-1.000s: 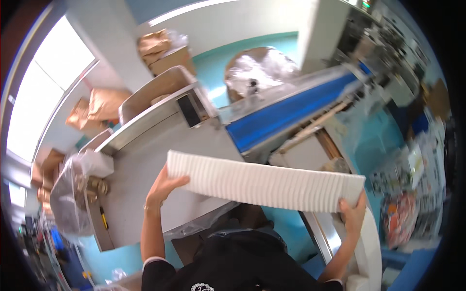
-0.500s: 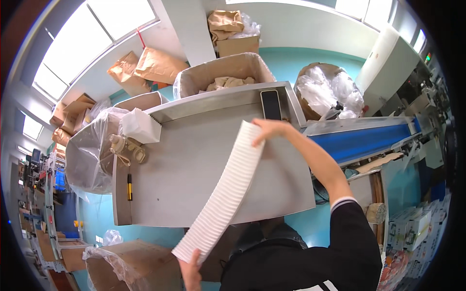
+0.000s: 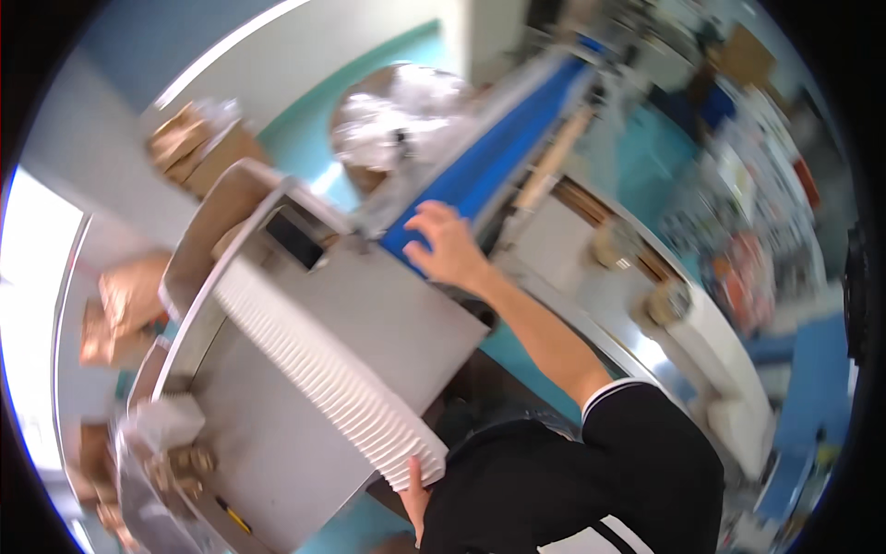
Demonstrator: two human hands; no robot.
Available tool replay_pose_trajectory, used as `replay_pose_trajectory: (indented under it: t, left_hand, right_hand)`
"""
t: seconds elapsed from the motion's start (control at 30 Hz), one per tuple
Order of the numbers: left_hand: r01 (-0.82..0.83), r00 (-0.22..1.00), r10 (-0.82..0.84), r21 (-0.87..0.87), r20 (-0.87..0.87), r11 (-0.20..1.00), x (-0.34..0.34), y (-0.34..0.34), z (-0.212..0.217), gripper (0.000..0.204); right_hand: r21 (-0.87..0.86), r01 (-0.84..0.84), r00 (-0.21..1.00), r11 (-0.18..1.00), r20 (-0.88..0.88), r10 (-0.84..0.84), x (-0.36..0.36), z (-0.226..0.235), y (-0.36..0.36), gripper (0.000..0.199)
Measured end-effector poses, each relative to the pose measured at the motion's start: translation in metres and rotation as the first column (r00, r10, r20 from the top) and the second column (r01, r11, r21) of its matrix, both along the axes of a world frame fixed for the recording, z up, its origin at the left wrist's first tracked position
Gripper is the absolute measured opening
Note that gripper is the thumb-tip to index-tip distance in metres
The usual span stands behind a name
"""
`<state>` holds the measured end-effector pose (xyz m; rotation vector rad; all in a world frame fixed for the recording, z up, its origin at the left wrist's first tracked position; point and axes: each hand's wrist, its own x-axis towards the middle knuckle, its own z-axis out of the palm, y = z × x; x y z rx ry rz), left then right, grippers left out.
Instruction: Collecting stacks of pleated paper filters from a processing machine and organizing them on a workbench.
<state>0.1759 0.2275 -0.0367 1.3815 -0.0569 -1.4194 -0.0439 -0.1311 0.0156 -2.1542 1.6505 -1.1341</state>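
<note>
In the head view, one white ridged strip (image 3: pixel 323 365) slanted from left of centre down to the lower middle of the frame, above or on one grey metal table (image 3: pixel 249 406); whether its far end rested there could not be told. One phone (image 3: pixel 295 240) with a dark screen lay at the table's corner, left of upper centre, and one yellow-and-black pen-like tool (image 3: pixel 233 515) lay at the lower left. One blue belt (image 3: pixel 503 152) ran toward the top of the frame, and two tan rolls (image 3: pixel 669 303) sat right of centre. Two hands showed. The left hand (image 3: pixel 417 499), at the lower middle, gripped the strip's near end, its thumb laid on the ridged face and its other fingers mostly hidden. The right hand (image 3: pixel 448 249), in the centre, was empty, its fingers loosely spread and a little curved, with a wide gap to the thumb, in front of the belt's near end.
</note>
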Motion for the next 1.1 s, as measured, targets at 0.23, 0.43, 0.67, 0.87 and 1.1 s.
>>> replay_pose_trajectory:
  t: [0.23, 0.43, 0.67, 0.87, 1.1]
  left_hand:
    - [0.076, 0.988, -0.056, 0.133, -0.145, 0.988, -0.017, -0.043, 0.043, 0.053]
    - [0.656, 0.742, -0.5, -0.325, 0.448, 0.681, -0.001, -0.026, 0.024, 0.082]
    - [0.693, 0.681, -0.532, -0.211, 0.502, 0.689, -0.001, -0.035, 0.019, 0.067]
    - [0.321, 0.936, -0.332, -0.104, -0.117, 0.941, -0.015, -0.055, 0.024, 0.051]
    - [0.426, 0.904, -0.42, -0.2, 0.075, 0.882, 0.021, -0.043, -0.004, 0.047]
  right_hand:
    - [0.165, 0.787, 0.618, 0.595, -0.207, -0.759, -0.273, 0.002, 0.137, 0.058]
    - [0.018, 0.744, 0.664, 0.668, -0.133, -0.736, -0.25, -0.017, 0.226, 0.064]
    - [0.132, 0.897, 0.423, 0.422, 0.024, -0.906, -0.28, -0.018, 0.388, 0.08]
    - [0.307, 0.951, 0.109, -0.025, -0.411, -0.905, -0.355, 0.025, 0.519, 0.088]
    - [0.223, 0.921, 0.381, 0.32, -0.343, -0.858, -0.265, 0.01, 0.458, 0.053]
